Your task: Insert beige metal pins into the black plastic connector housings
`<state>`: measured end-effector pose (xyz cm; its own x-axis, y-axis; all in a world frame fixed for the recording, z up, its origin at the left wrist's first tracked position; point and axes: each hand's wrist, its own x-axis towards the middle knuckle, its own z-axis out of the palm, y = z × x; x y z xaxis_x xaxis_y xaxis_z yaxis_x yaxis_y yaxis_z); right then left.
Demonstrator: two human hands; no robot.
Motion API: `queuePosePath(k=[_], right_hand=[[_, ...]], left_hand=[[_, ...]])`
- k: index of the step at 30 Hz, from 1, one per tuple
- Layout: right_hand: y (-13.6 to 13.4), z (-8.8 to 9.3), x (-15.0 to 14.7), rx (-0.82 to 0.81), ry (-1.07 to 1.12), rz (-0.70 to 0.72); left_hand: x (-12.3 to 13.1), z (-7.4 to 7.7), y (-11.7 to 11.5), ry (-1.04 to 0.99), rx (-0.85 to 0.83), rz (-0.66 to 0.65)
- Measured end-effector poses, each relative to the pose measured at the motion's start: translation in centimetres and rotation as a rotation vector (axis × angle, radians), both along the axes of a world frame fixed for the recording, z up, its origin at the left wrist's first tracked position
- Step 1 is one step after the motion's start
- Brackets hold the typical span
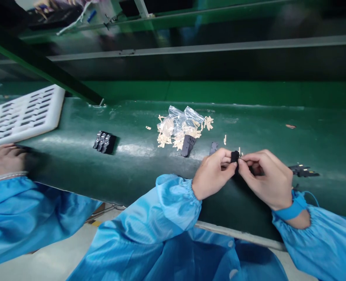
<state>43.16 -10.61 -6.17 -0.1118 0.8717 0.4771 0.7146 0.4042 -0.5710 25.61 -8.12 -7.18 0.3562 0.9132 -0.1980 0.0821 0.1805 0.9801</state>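
Observation:
My left hand [212, 175] pinches a small black part [234, 157] between thumb and fingers, held above the green bench. From the other side my right hand [265, 175] closes its thumb and forefinger at the part's edge, where a small cream-coloured piece [239, 150] sticks up; whether the fingers grip that piece is too small to tell. Just beyond my left hand lies a dark grey flat plate [213, 147]. A fanned stack of similar plates [187, 146] rests against a heap of cream pieces [164, 139]. Several black parts with cream tips [303, 170] lie right of my right hand.
Clear plastic bags [177, 119] lie on the cream heap. A black block [104, 142] and a white slotted tray [26, 113] stand to the left, near a co-worker's hand [6, 160]. A slanted green post [44, 64] meets the bench [138, 168] at the back left.

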Motion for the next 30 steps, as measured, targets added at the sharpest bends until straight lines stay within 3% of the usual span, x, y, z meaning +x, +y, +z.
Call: queuePosePath(k=[8, 15, 24, 27, 30], right_hand=[[-0.1, 0.1, -1.0, -0.125, 0.149, -0.134], [-0.2, 0.5, -0.7, -0.225, 0.196, -0.151], [0.3, 0.1, -0.3, -0.446, 0.384, -0.121], [0.3, 0.1, -0.2, -0.389, 0.269, -0.119], [0.3, 0.4, 0.1, -0.234, 0.091, -0.166]], left_hand=[[0.3, 0.3, -0.7, 0.079, 0.13, 0.015], [-0.2, 0.4, -1.0, 0.292, 0.358, 0.006], [-0.8, -0.3, -0.8, 0.355, 0.52, -0.004], [-1.0, -0.3, -0.8, 0.427, 0.52, -0.035], [-0.9, -0.1, -0.6, 0.347, 0.389, -0.037]])
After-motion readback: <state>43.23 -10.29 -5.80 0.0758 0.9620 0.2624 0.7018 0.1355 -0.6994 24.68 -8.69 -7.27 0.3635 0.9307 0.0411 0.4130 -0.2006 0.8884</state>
